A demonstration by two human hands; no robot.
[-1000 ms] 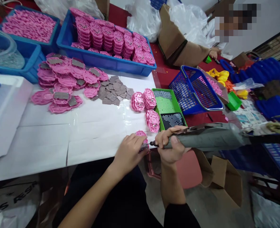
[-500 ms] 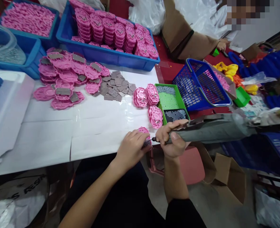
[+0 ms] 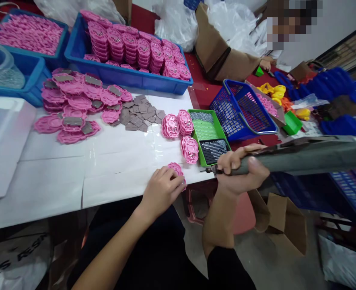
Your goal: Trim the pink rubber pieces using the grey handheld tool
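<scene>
My left hand (image 3: 161,188) is closed on a pink plastic part (image 3: 175,168) at the front edge of the table, covering much of it. In my right hand (image 3: 241,171) is a grey-green power screwdriver (image 3: 298,156), held level with its thin bit pointing left. The bit is apart from the pink part, just in front of the green tray (image 3: 208,131). That tray holds small screws and a black perforated plate (image 3: 212,151). Beside it stand small stacks of pink parts (image 3: 190,149) with shiny screws in them.
Grey metal plates (image 3: 140,114) lie heaped beside pink parts (image 3: 75,96), some topped with plates. Behind them is a blue bin (image 3: 126,74) of stacked pink parts. A blue basket (image 3: 241,108), a pink stool (image 3: 244,215) and a carton (image 3: 286,221) are to the right. Another person's hand (image 3: 266,63) shows farther back.
My right hand has drawn the screwdriver to the right, and its bit has come away from the pink part. My left hand stays on that part. The view has shifted slightly.
</scene>
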